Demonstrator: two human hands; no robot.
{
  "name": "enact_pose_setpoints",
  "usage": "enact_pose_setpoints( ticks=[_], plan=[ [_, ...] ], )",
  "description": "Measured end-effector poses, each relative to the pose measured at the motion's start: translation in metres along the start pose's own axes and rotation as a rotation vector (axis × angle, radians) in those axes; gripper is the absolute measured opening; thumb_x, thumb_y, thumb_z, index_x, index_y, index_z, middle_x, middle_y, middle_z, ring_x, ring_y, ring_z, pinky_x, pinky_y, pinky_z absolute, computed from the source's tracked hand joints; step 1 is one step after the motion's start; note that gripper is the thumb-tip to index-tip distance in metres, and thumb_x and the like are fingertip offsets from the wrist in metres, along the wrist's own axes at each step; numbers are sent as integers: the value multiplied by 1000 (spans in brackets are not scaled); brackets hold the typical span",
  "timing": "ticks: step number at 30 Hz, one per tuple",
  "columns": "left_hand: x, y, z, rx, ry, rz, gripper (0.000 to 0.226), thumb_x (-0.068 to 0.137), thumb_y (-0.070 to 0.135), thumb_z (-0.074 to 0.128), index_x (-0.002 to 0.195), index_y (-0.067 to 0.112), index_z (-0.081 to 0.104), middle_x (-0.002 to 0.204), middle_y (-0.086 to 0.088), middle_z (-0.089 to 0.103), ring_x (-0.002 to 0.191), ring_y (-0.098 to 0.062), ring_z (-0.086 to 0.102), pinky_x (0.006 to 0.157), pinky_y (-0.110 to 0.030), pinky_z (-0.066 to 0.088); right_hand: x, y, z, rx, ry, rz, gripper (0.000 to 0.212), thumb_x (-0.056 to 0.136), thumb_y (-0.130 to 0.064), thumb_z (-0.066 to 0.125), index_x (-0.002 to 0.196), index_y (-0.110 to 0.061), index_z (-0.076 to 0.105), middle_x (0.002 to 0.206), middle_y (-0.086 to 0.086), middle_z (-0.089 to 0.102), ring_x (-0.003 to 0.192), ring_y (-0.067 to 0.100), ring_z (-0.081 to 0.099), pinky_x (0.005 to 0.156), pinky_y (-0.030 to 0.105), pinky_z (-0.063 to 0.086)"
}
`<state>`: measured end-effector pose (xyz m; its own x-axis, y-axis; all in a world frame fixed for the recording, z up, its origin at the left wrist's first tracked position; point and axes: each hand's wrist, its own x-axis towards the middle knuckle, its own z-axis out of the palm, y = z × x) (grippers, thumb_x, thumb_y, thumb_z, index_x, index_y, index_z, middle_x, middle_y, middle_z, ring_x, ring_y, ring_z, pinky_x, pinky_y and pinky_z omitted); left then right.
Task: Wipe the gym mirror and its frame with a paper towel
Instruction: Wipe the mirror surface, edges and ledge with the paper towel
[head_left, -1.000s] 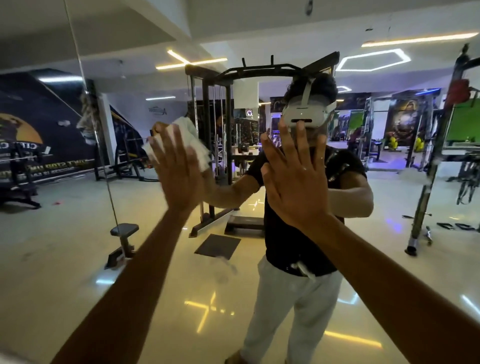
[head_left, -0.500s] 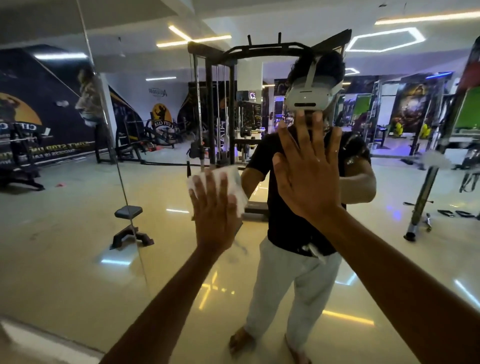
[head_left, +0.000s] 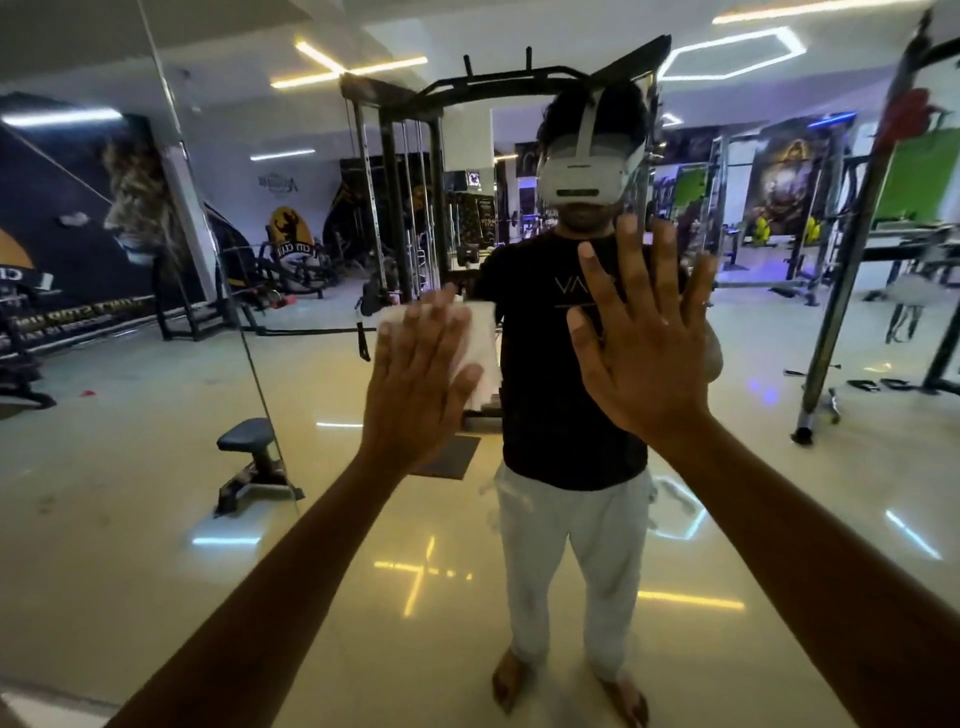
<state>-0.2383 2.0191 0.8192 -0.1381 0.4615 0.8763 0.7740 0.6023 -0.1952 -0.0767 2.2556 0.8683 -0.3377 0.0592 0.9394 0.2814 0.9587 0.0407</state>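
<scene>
My left hand (head_left: 415, 384) pressed the soft, flimsy paper towel (head_left: 480, 340) flat-fingered against the mirror (head_left: 156, 519); my right hand (head_left: 644, 353) braced, fingers spread.

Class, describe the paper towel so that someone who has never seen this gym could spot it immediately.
Start at the big wall mirror. Two hands lie flat on the glass; the left hand presses a white paper towel against it. The right hand is bare.
</scene>
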Motion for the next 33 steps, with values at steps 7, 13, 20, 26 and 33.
enact_pose_setpoints(
  ticks=[7,13,20,26,33],
  plan=[
    [50,37,-1,-25,43,-81,71,117,43,42,174,15,12,182,-15,2,169,-40,-1,136,-61,-1,0,-2,2,-28,-3,6,66,117,-51,36,177,-28,18,185,13,6,170,41,3,132,72,6],
    [89,11,-17,-23,126,-100,68,117,43,40,174,13,16,182,-16,8,169,-38,3,136,-62,-1,3,12,-8,-21,8,30,65,118,-48,37,177,-27,17,185,11,3,171,39,-1,133,70,5],
    [106,98,-1,13,61,70,69,118,47,32,175,15,10,183,-12,-3,169,-38,-2,135,-59,-4,3,71,-32,-10,28,16,68,117,-48,40,177,-23,17,185,14,4,171,41,0,133,69,5],
    [157,81,-25,26,259,-311,63,119,40,31,173,14,10,180,-22,15,167,-45,13,131,-73,12,10,140,-56,21,18,-31,74,116,-53,42,177,-24,12,185,12,1,171,39,-3,133,69,5],
    [141,184,0,65,-11,173,68,118,47,31,175,18,7,183,-10,2,169,-37,0,133,-69,8,21,191,-78,23,57,-56,73,114,-59,37,177,-26,18,185,12,2,171,40,-4,136,62,-6]
  ],
)
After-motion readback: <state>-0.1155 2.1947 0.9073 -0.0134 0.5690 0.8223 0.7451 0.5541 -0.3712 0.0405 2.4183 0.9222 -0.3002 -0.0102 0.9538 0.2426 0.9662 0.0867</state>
